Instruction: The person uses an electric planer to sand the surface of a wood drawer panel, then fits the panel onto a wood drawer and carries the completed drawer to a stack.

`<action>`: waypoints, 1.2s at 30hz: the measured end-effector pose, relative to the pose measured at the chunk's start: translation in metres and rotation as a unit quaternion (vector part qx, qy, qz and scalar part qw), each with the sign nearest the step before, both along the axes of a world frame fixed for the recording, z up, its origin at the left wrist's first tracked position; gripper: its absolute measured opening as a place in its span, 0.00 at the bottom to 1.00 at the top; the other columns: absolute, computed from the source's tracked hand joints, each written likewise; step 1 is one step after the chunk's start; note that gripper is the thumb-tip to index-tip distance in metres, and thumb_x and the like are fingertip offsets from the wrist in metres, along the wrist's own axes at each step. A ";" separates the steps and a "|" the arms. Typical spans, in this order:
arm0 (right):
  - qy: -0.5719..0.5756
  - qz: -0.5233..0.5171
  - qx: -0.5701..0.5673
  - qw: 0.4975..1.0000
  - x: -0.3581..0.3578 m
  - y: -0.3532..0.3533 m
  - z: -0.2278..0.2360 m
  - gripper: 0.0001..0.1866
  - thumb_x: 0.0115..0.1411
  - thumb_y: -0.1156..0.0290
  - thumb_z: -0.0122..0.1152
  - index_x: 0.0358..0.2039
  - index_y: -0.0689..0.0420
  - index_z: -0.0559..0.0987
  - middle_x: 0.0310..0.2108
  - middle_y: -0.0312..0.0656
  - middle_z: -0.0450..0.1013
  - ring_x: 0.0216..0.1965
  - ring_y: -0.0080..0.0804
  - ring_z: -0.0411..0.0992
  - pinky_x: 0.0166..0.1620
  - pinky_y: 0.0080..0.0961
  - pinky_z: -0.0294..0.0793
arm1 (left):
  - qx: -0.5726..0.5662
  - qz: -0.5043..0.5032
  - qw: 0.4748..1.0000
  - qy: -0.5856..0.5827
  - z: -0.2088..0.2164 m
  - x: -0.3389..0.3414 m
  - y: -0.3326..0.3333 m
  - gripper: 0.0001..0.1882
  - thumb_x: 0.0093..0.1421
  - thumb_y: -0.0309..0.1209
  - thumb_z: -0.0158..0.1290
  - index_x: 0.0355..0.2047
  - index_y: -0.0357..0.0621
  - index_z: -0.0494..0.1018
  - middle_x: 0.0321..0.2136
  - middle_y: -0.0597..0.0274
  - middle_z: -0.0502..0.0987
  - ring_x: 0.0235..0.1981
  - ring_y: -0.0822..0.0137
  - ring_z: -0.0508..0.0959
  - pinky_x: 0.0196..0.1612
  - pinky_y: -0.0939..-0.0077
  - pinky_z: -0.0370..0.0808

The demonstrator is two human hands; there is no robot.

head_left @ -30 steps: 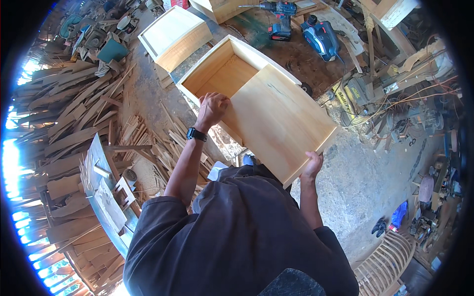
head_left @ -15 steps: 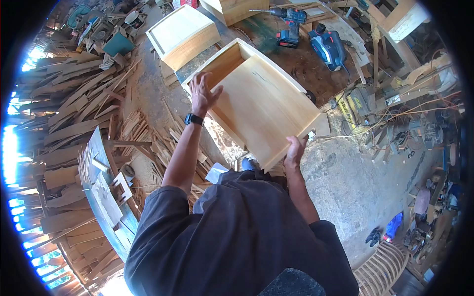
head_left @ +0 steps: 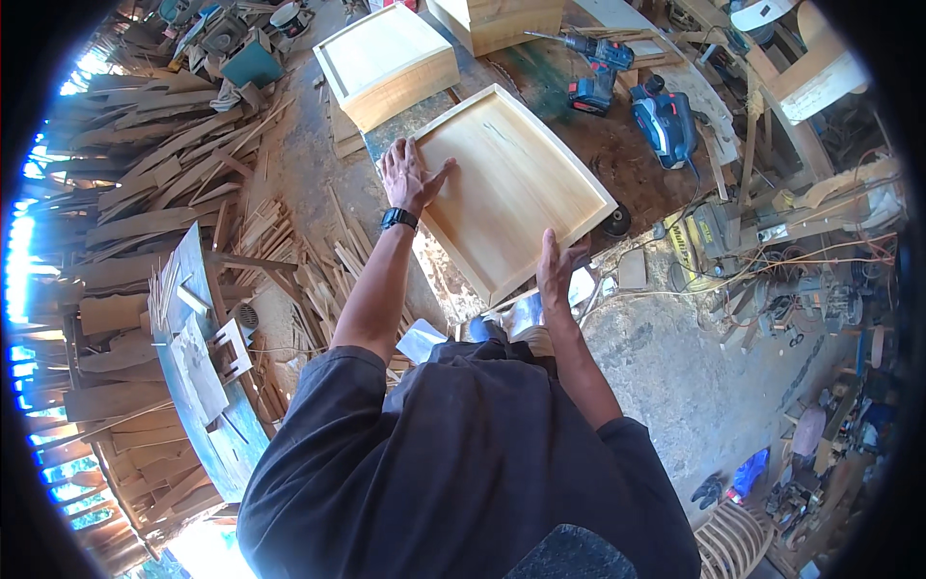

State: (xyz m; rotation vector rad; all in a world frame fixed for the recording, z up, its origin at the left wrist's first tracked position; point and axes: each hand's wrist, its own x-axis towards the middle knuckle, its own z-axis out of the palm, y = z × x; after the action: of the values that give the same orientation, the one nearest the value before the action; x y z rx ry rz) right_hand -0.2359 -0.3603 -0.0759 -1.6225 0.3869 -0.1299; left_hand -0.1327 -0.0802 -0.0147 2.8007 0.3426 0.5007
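A pale wooden box lies on the workbench in front of me, its raised rim framing a flat wooden panel. My left hand rests on the box's left side with fingers spread, the thumb reaching over the panel. A dark watch is on that wrist. At the near edge, my right hand grips the box, thumb up against the rim; its other fingers are partly hidden at the edge. The underside of the box is out of sight.
Beyond the box stand a similar wooden box and another box. A cordless drill and a blue-black power tool lie at the back right. Scrap wood is heaped at the left; a yellow-green machine sits at the right.
The panel, which stuck out past the near edge with a gap at the far end, has moved away from me and now lies inside the rim. My right hand followed it.
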 end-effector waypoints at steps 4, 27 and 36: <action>0.009 0.013 -0.050 0.999 -0.002 -0.003 -0.001 0.50 0.63 0.57 0.63 0.66 0.72 0.39 0.64 0.72 0.45 0.65 0.60 0.52 0.67 0.51 0.54 | -0.020 0.005 1.000 0.010 0.003 0.003 0.001 0.54 0.49 0.69 0.58 0.64 0.38 0.64 0.62 0.49 0.65 0.66 0.50 0.60 0.70 0.55 0.52; -0.122 0.095 -0.392 0.907 -0.020 -0.018 0.047 0.45 0.65 0.44 0.57 0.70 0.59 0.52 0.70 0.67 0.40 0.73 0.62 0.37 0.68 0.61 0.43 | -0.041 0.044 0.998 -0.004 -0.006 0.007 0.016 0.41 0.51 0.61 0.60 0.55 0.42 0.71 0.51 0.51 0.74 0.58 0.51 0.68 0.66 0.55 0.55; -0.301 0.321 -0.493 0.751 0.002 -0.085 0.039 0.36 0.46 0.55 0.75 0.55 0.55 0.74 0.60 0.48 0.65 0.69 0.45 0.57 0.63 0.49 0.57 | -0.077 0.054 0.995 -0.039 -0.010 0.015 0.016 0.32 0.62 0.56 0.50 0.55 0.44 0.73 0.51 0.53 0.77 0.57 0.52 0.70 0.66 0.57 0.57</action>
State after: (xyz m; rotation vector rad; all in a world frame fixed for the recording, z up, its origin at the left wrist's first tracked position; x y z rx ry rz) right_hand -0.2338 -0.4449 -0.0366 -2.5146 -0.9203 -0.3585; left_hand -0.1177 -0.0642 -0.0246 2.6155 0.4965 0.5810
